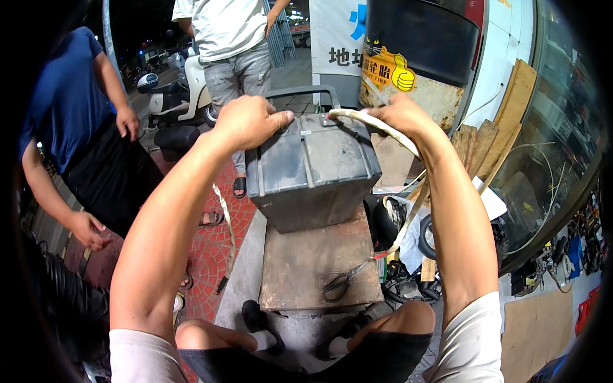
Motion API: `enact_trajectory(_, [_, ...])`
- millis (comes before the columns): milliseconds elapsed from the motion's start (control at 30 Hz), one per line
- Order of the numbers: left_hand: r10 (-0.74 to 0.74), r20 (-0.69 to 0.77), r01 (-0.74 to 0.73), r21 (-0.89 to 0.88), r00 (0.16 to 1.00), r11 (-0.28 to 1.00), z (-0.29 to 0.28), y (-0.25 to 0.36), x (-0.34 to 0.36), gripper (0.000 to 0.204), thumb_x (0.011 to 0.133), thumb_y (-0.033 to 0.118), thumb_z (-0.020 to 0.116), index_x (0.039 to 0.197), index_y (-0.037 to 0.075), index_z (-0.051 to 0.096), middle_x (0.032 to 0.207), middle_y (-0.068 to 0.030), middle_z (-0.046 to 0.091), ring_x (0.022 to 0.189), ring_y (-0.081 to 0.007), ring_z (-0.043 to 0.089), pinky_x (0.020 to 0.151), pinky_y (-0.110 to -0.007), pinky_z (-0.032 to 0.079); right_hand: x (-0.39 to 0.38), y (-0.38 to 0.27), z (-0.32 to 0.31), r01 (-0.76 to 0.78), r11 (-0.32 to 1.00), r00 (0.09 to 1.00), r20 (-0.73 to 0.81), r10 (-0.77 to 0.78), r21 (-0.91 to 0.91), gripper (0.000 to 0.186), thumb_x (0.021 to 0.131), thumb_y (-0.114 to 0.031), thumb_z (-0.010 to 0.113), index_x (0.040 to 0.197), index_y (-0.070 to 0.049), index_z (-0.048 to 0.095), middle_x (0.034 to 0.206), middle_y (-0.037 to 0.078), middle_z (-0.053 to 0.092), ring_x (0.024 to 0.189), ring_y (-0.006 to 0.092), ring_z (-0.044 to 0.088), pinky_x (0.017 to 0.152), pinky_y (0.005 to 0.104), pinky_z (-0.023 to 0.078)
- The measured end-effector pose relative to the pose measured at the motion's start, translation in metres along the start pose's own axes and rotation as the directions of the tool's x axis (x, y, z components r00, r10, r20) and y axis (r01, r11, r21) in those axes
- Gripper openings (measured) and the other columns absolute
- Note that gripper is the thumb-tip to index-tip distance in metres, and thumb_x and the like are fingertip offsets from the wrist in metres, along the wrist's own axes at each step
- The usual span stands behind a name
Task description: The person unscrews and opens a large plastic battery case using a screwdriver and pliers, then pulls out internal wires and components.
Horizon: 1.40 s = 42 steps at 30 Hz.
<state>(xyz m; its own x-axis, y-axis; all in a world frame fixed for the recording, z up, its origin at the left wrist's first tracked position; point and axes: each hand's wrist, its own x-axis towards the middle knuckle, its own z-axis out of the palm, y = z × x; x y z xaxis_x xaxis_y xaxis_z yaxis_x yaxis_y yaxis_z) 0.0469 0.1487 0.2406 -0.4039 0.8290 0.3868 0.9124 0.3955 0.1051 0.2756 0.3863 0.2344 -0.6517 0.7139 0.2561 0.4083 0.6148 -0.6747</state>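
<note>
A dark grey battery case with ribs and a black carrying handle stands on a worn low wooden stand before my knees. My left hand grips its far left top edge, thumb lying on top. Past the far right corner, my right hand is closed around a slim, pale tool whose kind I cannot make out. A thick whitish cable leaves the case top and arcs behind my right wrist. Black-handled scissors lie on the stand's near part.
Two people stand at the left and far side, one in a blue shirt, one in a white shirt. A scooter is parked behind them. At right are a large drum, wooden planks and cluttered parts. A strap-like cord hangs at left.
</note>
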Motion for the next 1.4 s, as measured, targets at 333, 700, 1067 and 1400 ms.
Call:
enact_trajectory(333, [0.126,-0.395,-0.113,0.057,0.910,0.992,0.026,0.000,-0.011,0.051,0.100,0.051,0.068,0.079,0.007,0.080,0.074,-0.0217,0.073,0.076,-0.0441,0.073,0.071,-0.054,0.058,-0.223,-0.038,-0.017,0.702,0.443,0.596,-0.800,0.062,0.557,0.028,0.116,-0.023,0.044,0.128,-0.003,0.059,0.113,0.017,0.070,0.097,0.0217,0.067,0.089,0.0382,0.059])
enact_trajectory(700, [0.073,-0.429,-0.057,0.051,0.900,0.997,0.033,-0.005,-0.004,0.048,0.101,0.046,0.065,0.079,0.005,0.077,0.075,-0.0236,0.071,0.078,-0.0463,0.072,0.073,-0.056,0.056,-0.259,-0.001,0.053,0.137,0.723,0.989,-0.130,-0.066,0.677,0.069,0.101,-0.007,0.067,0.163,-0.002,0.037,0.111,0.013,0.068,0.101,0.0220,0.067,0.093,0.0339,0.055])
enact_trajectory(1067, [-0.047,-0.372,0.027,-0.058,0.927,0.998,0.050,-0.026,0.009,0.055,0.101,0.054,0.059,0.091,0.005,0.082,0.086,-0.0256,0.076,0.090,-0.0470,0.074,0.084,-0.055,0.057,-0.266,-0.001,0.061,0.249,0.719,0.890,-0.446,0.094,0.649,0.038,0.104,-0.014,0.065,0.134,0.009,0.060,0.109,0.012,0.071,0.095,0.0138,0.063,0.089,0.0297,0.050])
enact_trajectory(1400, [-0.059,-0.320,0.007,-0.160,0.946,0.987,0.048,-0.027,0.013,0.068,0.104,0.062,0.053,0.089,0.002,0.079,0.086,-0.0271,0.075,0.088,-0.0486,0.073,0.082,-0.055,0.054,-0.240,-0.001,0.108,0.357,0.703,0.737,-0.648,0.193,0.615,0.031,0.102,-0.021,0.074,0.120,0.004,0.066,0.101,0.005,0.067,0.092,0.0106,0.060,0.085,0.0262,0.050])
